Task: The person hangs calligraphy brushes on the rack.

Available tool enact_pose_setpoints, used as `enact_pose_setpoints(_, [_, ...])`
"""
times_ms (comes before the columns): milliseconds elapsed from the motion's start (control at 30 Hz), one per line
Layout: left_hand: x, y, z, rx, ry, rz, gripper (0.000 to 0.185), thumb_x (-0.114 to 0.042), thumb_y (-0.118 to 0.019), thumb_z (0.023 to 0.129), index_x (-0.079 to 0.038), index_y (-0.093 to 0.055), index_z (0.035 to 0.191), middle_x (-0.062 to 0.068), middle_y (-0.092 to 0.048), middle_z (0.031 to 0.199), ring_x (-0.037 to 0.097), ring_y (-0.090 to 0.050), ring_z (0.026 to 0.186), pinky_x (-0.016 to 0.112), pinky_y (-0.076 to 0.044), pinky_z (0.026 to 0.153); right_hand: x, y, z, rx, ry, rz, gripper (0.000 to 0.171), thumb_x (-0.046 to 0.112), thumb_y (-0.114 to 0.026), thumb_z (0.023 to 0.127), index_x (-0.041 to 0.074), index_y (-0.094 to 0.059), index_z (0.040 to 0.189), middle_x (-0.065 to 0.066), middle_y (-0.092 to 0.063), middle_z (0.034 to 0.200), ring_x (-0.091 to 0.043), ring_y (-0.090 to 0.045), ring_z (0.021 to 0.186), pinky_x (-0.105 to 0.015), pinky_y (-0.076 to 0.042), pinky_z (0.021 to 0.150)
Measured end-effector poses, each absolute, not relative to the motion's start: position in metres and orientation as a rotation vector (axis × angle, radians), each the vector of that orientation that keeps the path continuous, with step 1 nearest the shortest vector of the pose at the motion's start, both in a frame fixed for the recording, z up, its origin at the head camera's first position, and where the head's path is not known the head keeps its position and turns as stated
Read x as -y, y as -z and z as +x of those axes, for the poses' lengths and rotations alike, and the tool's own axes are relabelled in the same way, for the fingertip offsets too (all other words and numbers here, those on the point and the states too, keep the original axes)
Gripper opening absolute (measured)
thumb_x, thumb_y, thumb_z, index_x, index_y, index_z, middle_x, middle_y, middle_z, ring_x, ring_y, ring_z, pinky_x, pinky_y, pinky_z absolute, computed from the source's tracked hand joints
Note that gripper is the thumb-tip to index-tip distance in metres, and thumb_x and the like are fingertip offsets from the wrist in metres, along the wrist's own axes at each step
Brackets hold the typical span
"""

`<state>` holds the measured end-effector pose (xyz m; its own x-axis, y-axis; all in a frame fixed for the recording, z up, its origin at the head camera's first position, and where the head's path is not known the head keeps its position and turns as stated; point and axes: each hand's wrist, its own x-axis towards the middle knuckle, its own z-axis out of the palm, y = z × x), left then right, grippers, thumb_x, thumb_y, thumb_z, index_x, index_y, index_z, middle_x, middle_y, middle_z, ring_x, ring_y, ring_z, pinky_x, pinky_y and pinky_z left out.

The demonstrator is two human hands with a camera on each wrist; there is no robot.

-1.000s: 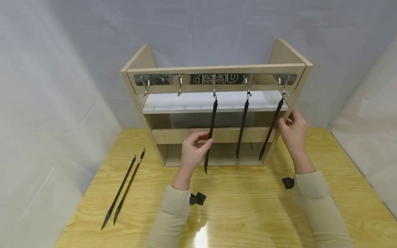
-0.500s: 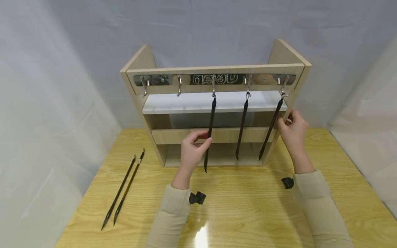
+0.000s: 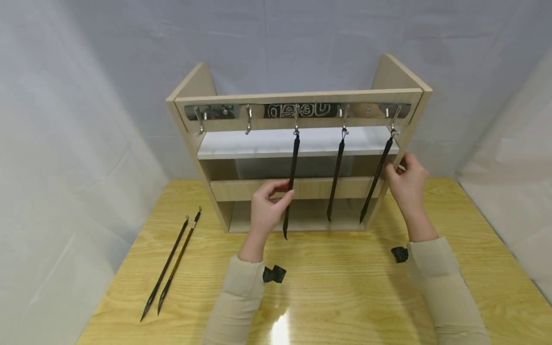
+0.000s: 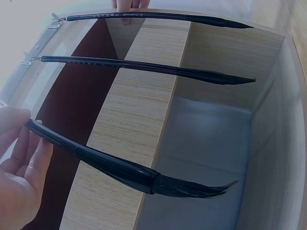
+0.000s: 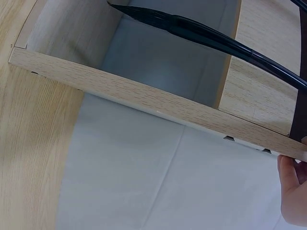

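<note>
In the head view, three dark calligraphy brushes hang by loops from metal hooks on a wooden shelf unit [image 3: 241, 98]. My left hand [image 3: 266, 208] pinches the handle of the middle-hook brush [image 3: 294, 160] between thumb and fingers. That brush's dark, curved bristles [image 4: 192, 187] point away from the hand in the left wrist view. Beside it hang a second brush [image 3: 336, 179] and, farthest right, a third brush [image 3: 377, 178]. My right hand [image 3: 408, 184] grips the shelf's right side panel [image 5: 144, 98], thumb in front and fingers partly hidden behind.
Two more brushes, one dark [image 3: 166, 268] and one brown [image 3: 180, 261], lie side by side on the wood-grain table [image 3: 336, 297] at left. The two leftmost hooks [image 3: 248, 120] carry nothing. Pale sheeting [image 3: 108, 120] surrounds the table at the back and sides.
</note>
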<state>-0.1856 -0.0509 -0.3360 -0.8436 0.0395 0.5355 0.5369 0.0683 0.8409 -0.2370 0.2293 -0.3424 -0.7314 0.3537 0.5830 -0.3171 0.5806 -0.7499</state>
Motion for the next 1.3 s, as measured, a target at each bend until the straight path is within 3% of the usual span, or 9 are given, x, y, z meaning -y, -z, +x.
enact_pose_setpoints(633, [0.0494, 0.3385, -0.1874, 1.981, 1.837, -0.568, 0.02, 0.008, -0.061, 0.077, 0.014, -0.059, 0.096, 0.025, -0.058, 0.093, 0.034, -0.056, 0.086, 0.038, -0.052, 0.069, -0.2288, 0.344, -0.2354, 2.081, -1.175, -0.029, 0.018, -0.002, -0.053, 0.079, -0.012, -0.055, 0.093, -0.026, -0.059, 0.088, -0.034, -0.061, 0.084, -0.023, -0.05, 0.071])
enact_pose_setpoints(933, [0.0486, 0.3413, -0.19, 1.991, 1.855, -0.543, 0.02, 0.007, -0.061, 0.078, 0.013, -0.059, 0.097, 0.025, -0.058, 0.094, 0.033, -0.056, 0.087, 0.039, -0.051, 0.071, -0.2283, 0.343, -0.2364, 2.056, -1.173, -0.015, 0.017, -0.004, -0.053, 0.077, -0.013, -0.055, 0.091, -0.026, -0.059, 0.086, -0.033, -0.06, 0.082, -0.014, -0.048, 0.068])
enact_pose_setpoints(1300, [0.0462, 0.3447, -0.1946, 1.985, 1.862, -0.527, 0.02, 0.007, -0.061, 0.078, 0.014, -0.058, 0.096, 0.025, -0.058, 0.093, 0.035, -0.056, 0.087, 0.04, -0.051, 0.07, -0.2287, 0.342, -0.2375, 2.06, -1.187, -0.027, 0.017, -0.004, -0.053, 0.078, -0.014, -0.055, 0.091, -0.026, -0.059, 0.087, -0.032, -0.06, 0.083, -0.017, -0.049, 0.071])
